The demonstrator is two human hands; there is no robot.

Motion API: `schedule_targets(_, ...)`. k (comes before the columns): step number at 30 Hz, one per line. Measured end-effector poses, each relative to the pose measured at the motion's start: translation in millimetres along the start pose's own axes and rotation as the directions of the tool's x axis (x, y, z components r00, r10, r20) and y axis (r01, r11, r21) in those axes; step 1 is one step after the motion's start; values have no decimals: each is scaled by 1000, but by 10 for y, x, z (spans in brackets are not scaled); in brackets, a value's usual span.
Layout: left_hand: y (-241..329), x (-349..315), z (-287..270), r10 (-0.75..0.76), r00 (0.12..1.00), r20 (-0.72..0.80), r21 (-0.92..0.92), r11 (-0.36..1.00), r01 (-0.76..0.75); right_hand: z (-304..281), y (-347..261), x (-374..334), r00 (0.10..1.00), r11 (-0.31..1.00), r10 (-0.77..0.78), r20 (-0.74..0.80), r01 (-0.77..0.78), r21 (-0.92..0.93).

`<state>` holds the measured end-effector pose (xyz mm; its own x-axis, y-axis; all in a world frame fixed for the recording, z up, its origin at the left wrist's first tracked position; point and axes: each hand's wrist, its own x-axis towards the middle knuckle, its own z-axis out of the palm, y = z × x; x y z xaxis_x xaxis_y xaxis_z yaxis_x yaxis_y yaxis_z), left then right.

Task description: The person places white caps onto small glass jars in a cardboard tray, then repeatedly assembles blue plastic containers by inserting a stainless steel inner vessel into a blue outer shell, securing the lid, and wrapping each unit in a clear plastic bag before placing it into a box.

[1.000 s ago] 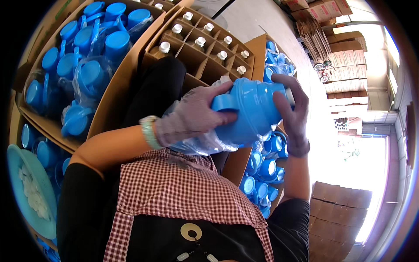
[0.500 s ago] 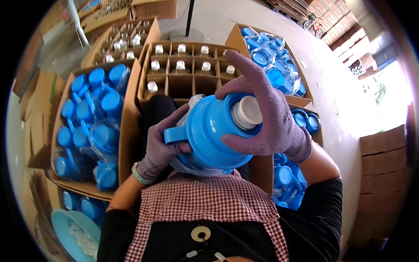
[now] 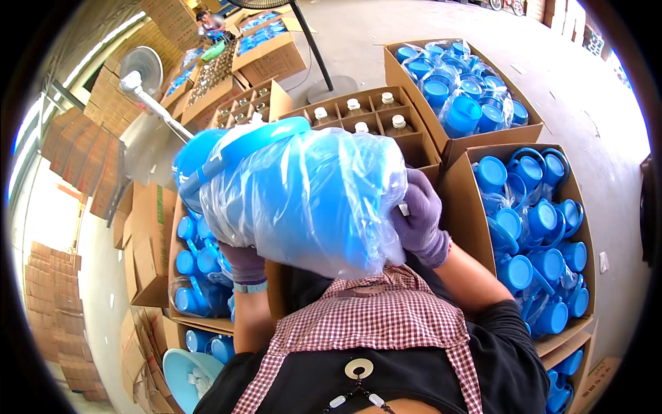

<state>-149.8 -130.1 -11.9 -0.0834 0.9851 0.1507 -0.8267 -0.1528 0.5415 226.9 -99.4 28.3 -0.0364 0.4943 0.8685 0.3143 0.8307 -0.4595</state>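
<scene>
A large blue plastic thermos flask in a clear plastic bag lies on its side in front of my chest. Its handled end points left, its bagged bottom right. My left hand, in a purple-grey glove, supports it from underneath; the fingers are hidden behind the flask. At the bottom end, my gloved right hand has its fingers curled against the bag's loose edge. Just beyond the flask stands a divided carton with white-capped bottles in several cells.
Open cartons of blue flasks stand at the right, far right and left. A light-blue basin sits at lower left. Beyond are a fan stand, another fan, more cartons and a seated person.
The flask has turned from showing its white-stoppered top to lying sideways, top to the left. My right hand has gone from around the top to the bagged bottom end.
</scene>
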Motion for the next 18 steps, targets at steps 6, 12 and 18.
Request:
schedule_targets(6,-152,-129,-205,-124,975,182,111,988,105,-382,-5,357,826,843,-522,211,538,-18)
schedule_targets(12,-401,-268,508,92,981,-171,21,996,-89,-301,49,456,954,986,143,265,-162,49)
schedule_targets(18,-274,-143,703,246,962,-119,139,963,-229,342,131,-135,661,453,640,391,-736,503)
